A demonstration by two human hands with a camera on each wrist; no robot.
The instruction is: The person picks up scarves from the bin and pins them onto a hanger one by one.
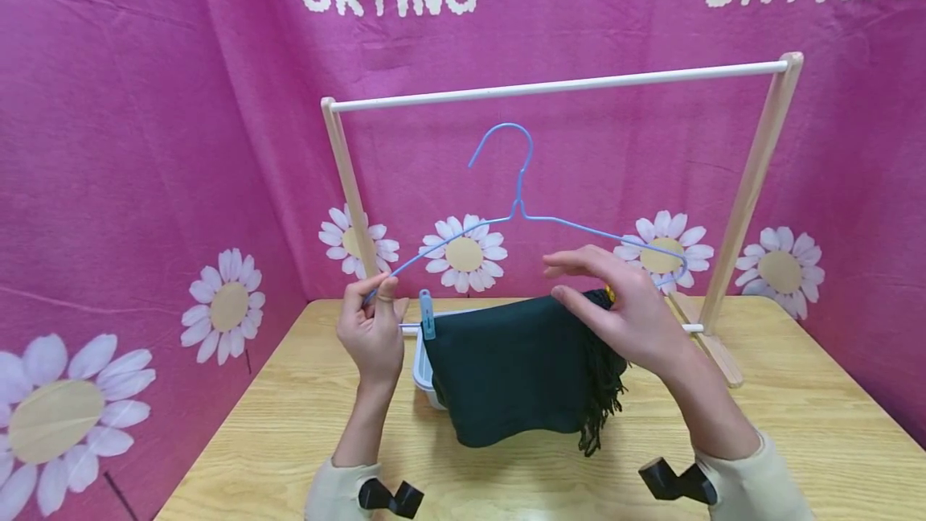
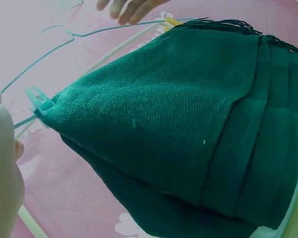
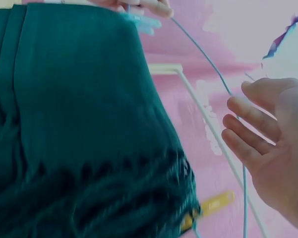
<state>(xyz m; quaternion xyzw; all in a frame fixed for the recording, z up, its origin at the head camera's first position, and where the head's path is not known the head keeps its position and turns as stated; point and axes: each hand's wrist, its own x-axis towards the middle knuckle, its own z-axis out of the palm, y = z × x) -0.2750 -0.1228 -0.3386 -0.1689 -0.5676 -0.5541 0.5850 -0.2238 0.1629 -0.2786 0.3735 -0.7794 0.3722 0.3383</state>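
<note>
My left hand [image 1: 372,340] pinches the left end of a blue wire hanger [image 1: 571,223], whose hook points up. A folded dark green scarf [image 1: 517,376] with a fringe hangs from the hanger's lower part. A light blue clothespin [image 1: 428,316] clips its left corner beside my left hand. At the fringed end is a yellow clothespin [image 3: 219,202], mostly hidden behind my right hand in the head view. My right hand [image 1: 637,312] is held loosely in front of the hanger's right arm, above the fringe, fingers apart and nothing between them.
Behind the hanger stands a drying rack with a white top bar [image 1: 564,85] and wooden posts [image 1: 755,183]. A pale plastic bin [image 1: 422,372] sits on the wooden table [image 1: 268,416], mostly covered by the scarf. Pink cloth [image 1: 615,14] with daisies surrounds the table.
</note>
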